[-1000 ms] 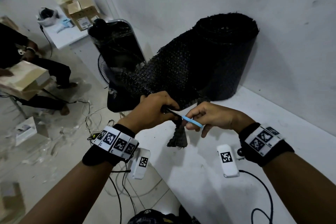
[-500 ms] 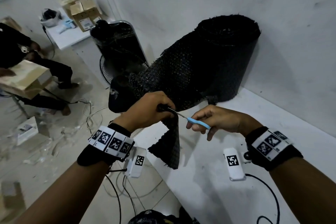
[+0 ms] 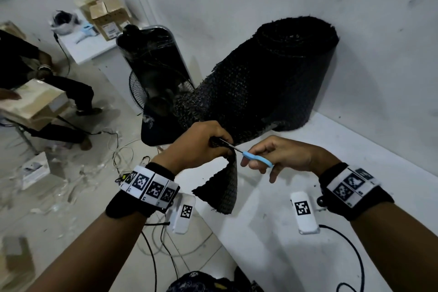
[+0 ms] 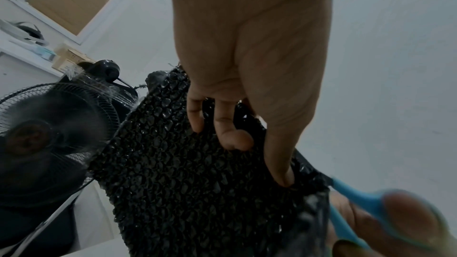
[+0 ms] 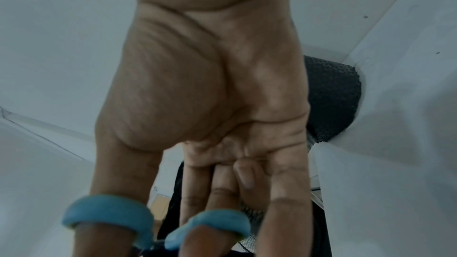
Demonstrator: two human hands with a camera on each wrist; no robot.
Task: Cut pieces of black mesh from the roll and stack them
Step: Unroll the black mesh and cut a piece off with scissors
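A: How is the black mesh [image 3: 218, 111] held at this point?

B: A bunched fold of it is gripped by the left hand [image 3: 199, 142], fingers [image 4: 222, 124] curled tight into the weave. The roll [image 3: 284, 73] stands on the white worktop [image 3: 308, 208] against the wall, and a loose flap [image 3: 222, 192] hangs below the grip over the worktop's edge.

A: And the scissors [image 3: 253, 157]?

B: The blue loops are threaded by the thumb and a finger of the right hand [image 3: 282, 156]; the blades are sunk in the mesh just beside the left fingers.

A: What could go wrong?

B: A fingertip could be nicked, since the blades are worked so near the holding hand. The cut could also wander if the fold is allowed to slacken (open weave is likely to snag). The freed piece could be dropped to the floor.

A: Any containers?

B: Cardboard boxes [image 3: 104, 16] are seen on a far table, flaps partly open; their contents cannot be made out. No stack of cut pieces is visible.
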